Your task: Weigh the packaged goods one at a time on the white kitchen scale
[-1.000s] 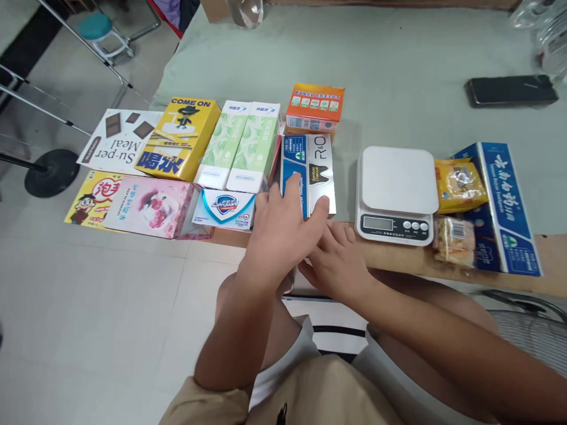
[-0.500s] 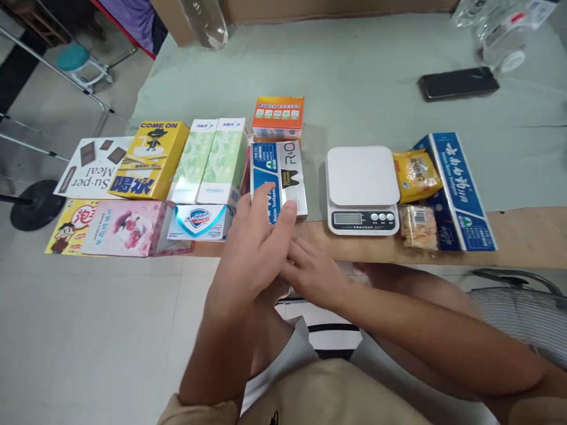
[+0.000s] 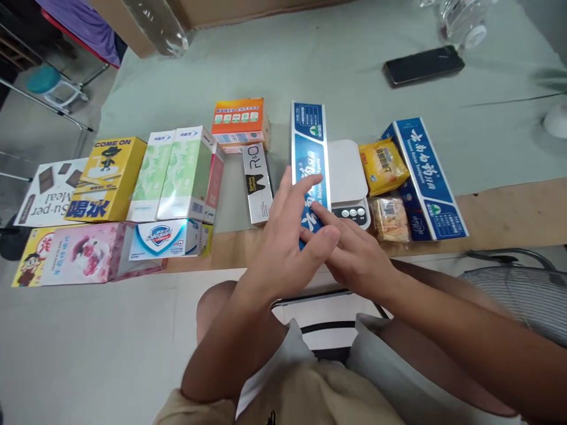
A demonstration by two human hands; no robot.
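Observation:
A blue toothpaste box (image 3: 309, 141) is between my hands, covering the left part of a white kitchen scale (image 3: 348, 168). My left hand (image 3: 290, 239) grips it from the left, with the fingers reaching over its printed face. From the right, my right hand (image 3: 357, 251) has its fingers on the box's near end, which the hands partly hide. Left of them lies a slim silver R&O box (image 3: 257, 192), below an orange box (image 3: 239, 121). Close to the scale's right side are a yellow packet (image 3: 383, 167), a wrapped snack (image 3: 390, 219) and a second blue toothpaste box (image 3: 429, 177).
On the left are green-and-white boxes (image 3: 183, 174), a yellow box (image 3: 106, 177), a Safeguard soap box (image 3: 163, 239) and a pink box (image 3: 84, 254). A phone (image 3: 424, 66) lies toward the back right. Plastic bottles (image 3: 157, 26) stand along the back. The table's front edge runs close to my knees.
The toothpaste box has left its place beside the R&O box and moved right, onto or over the scale, with both hands. The view has shifted to the right.

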